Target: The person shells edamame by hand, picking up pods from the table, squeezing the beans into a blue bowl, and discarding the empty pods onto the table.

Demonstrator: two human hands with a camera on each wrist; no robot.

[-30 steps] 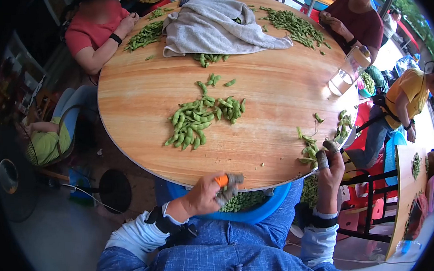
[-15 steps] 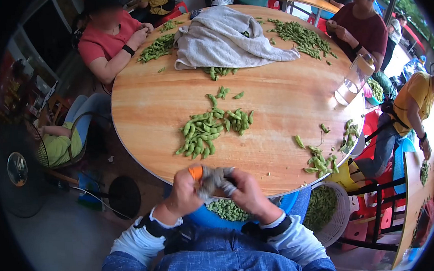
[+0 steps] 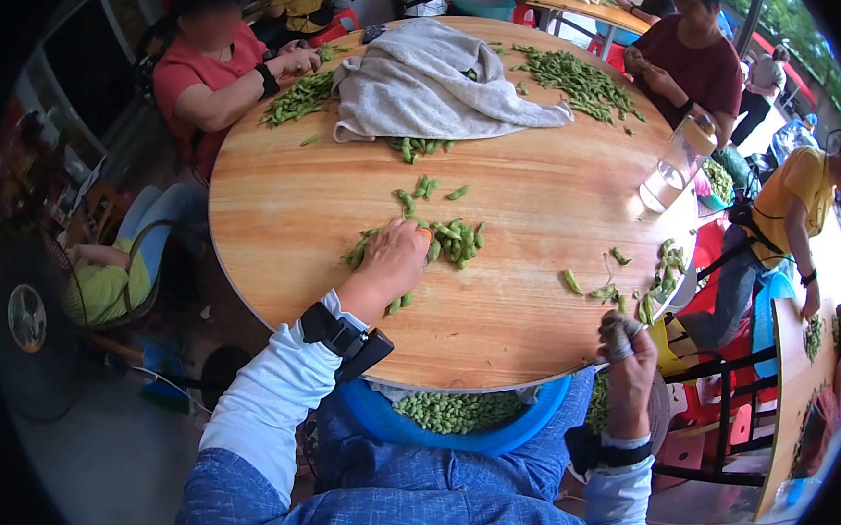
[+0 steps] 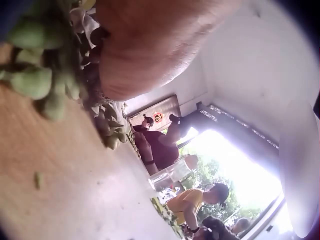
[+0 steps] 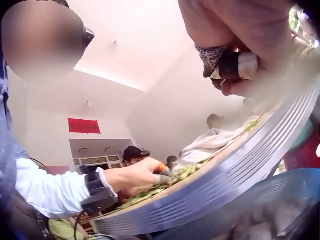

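Note:
My left hand [image 3: 396,256] reaches onto a pile of green soybean pods [image 3: 458,241] on the round wooden table [image 3: 524,218]. It covers part of the pile and an orange band [image 3: 425,231] circles one finger; I cannot tell whether its fingertips grip a pod. In the right wrist view that same hand [image 5: 135,176] points down into the pods. My right hand [image 3: 632,375] is at the table's near right edge, its wrapped fingers loosely curled with no pod showing between them. Loose pods [image 3: 667,271] lie just beyond it. Below the edge, a blue basin [image 3: 489,441] holds shelled beans [image 3: 454,412].
A grey towel [image 3: 438,79] covers the table's middle, with more pods [image 3: 578,80] around it. A clear jug [image 3: 670,175] stands at the right. Two people sit across the table; one in yellow [image 3: 792,201] is at the right. A fan [image 3: 27,320] stands left.
Both hands met over the basin half a second ago. Since then the left hand has moved forward onto the pod pile, and the right hand has gone right to the table edge.

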